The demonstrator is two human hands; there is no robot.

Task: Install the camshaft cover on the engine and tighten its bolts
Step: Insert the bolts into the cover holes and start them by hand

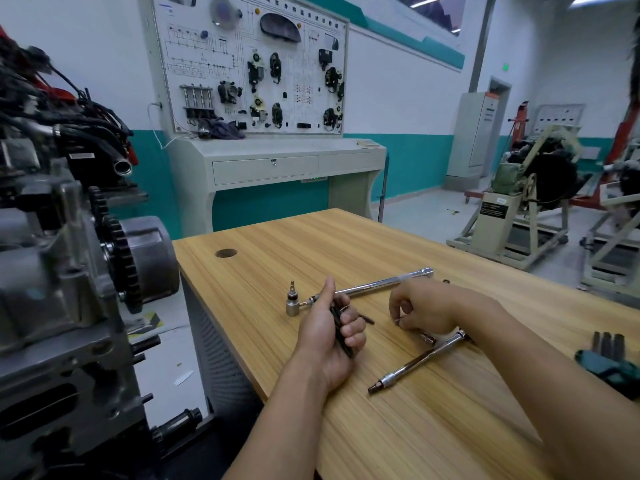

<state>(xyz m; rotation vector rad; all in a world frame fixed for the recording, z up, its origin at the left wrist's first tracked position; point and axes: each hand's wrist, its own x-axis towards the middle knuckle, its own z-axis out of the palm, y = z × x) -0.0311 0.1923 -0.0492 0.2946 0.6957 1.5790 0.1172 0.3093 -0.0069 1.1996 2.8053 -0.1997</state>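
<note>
The engine (69, 271) stands at the left edge, with a toothed camshaft sprocket (119, 247) facing the wooden table (398, 410). My left hand (332, 337) rests on the table and grips a bundle of dark bolts (341, 336), thumb pointing up. My right hand (426, 310) lies to its right with fingers curled down, pinching a small dark bolt (398, 321) against the tabletop. No camshaft cover is visible.
A long chrome wrench (384, 281) lies behind my hands, beside an upright socket with a bit (292, 303). A chrome extension bar (419, 362) lies in front of my right hand. A green hex-key holder (609, 362) sits at the right. A training panel desk stands behind.
</note>
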